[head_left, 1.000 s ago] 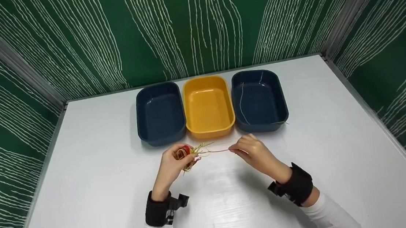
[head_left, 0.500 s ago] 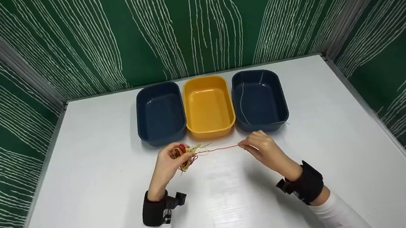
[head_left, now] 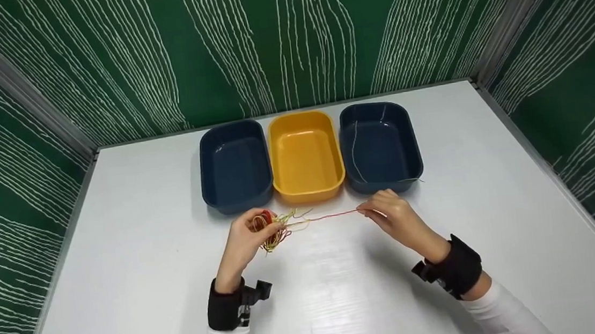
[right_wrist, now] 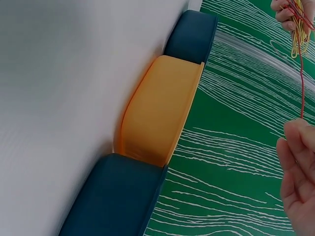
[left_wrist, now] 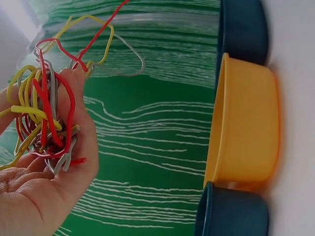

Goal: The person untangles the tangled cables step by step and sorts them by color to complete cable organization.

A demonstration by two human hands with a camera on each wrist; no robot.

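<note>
My left hand (head_left: 244, 238) grips a tangled bundle of wires (left_wrist: 47, 115) in red, yellow and grey, held above the table before the yellow bin. Loose ends poke out of the bundle past the thumb. Between finger and thumb, my right hand (head_left: 396, 217) pinches the end of one red wire (head_left: 334, 215), which runs straight across the gap from the bundle. The right wrist view shows that red wire (right_wrist: 301, 88) leading from the pinching fingertips up to the bundle. How it is caught inside the tangle is hidden.
Behind the hands stand a dark blue bin (head_left: 235, 167), a yellow bin (head_left: 306, 161) and a second dark blue bin (head_left: 388, 153), side by side. A thin pale wire (head_left: 354, 151) lies in the right bin. Green walls with white lines (head_left: 212, 50) border the white table (head_left: 137, 245).
My right hand has moved right and slightly away from me, drawing a longer stretch of red wire out of the bundle. The left hand has shifted slightly left.
</note>
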